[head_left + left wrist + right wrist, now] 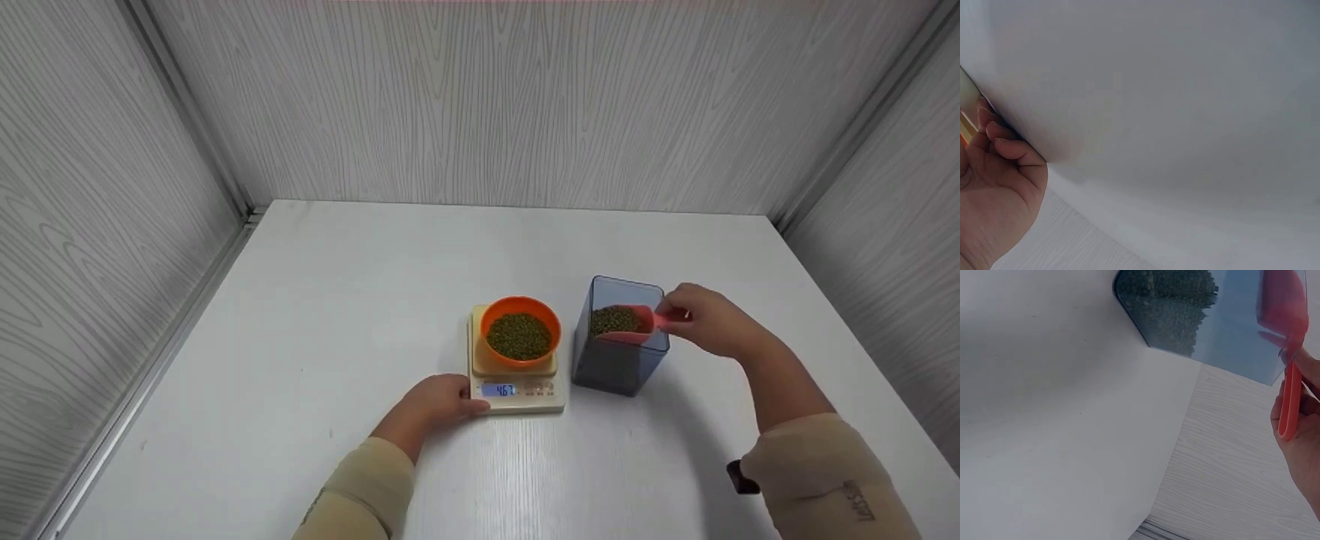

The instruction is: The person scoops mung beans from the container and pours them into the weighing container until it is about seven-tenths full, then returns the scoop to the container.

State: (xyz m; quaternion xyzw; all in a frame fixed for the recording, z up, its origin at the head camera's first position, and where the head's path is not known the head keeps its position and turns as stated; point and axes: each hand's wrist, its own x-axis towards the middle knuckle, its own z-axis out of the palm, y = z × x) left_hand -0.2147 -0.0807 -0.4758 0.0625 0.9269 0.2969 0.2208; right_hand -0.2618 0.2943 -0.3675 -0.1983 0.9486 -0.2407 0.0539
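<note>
My right hand (709, 319) grips the handle of a red scoop (634, 337), also seen in the right wrist view. Small green beans (616, 319) fill the scoop, which lies inside the mouth of a clear bluish container (622, 367). More beans show through the container's wall in the right wrist view. At the front left corner of a kitchen scale (555, 401), my left hand (435, 405) holds the edge, thumb along the front. An orange bowl (551, 315) of green beans stands on the scale, whose display (499, 390) is lit with digits.
The container stands just right of the scale on a white table (360, 262). Wood-grain panels (480, 97) enclose the table at the back and both sides. A small dark object (742, 478) shows at the right sleeve.
</note>
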